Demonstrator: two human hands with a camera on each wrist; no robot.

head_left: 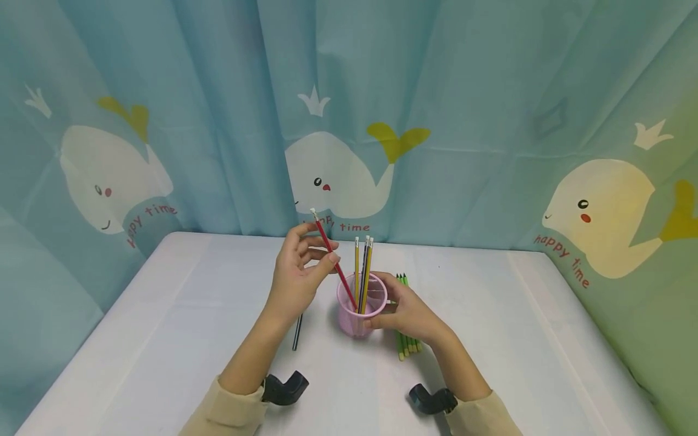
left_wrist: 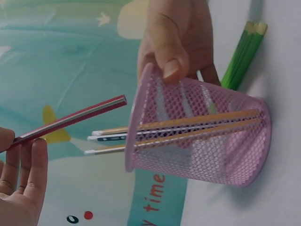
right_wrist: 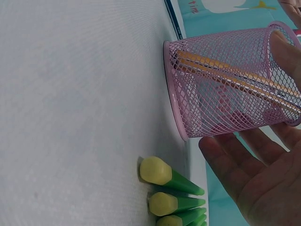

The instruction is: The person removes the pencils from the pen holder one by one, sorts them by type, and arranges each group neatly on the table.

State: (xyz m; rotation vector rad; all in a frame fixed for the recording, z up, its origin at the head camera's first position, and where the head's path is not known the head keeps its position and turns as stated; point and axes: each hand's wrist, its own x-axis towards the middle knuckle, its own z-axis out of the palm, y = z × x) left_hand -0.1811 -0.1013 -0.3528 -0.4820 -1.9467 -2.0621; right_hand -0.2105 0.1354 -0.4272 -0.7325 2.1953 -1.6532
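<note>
Beige sleeves [head_left: 231, 410] are framing the near side; the left hand [head_left: 300, 269] is pinching a red pencil [head_left: 324, 235], and the right hand [head_left: 410, 310] is holding the pink mesh cup [head_left: 347, 324], thumb and fingers spanning its right side (nice and steady!). Tilting the pencil steeper would likely be helping: the left wrist view is showing its lower end hovering just above the rim, while the head view is hiding that gap.

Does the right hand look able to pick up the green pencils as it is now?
Probably not without letting go: the right hand holds the cup, though the green pencils lie close by.
</note>
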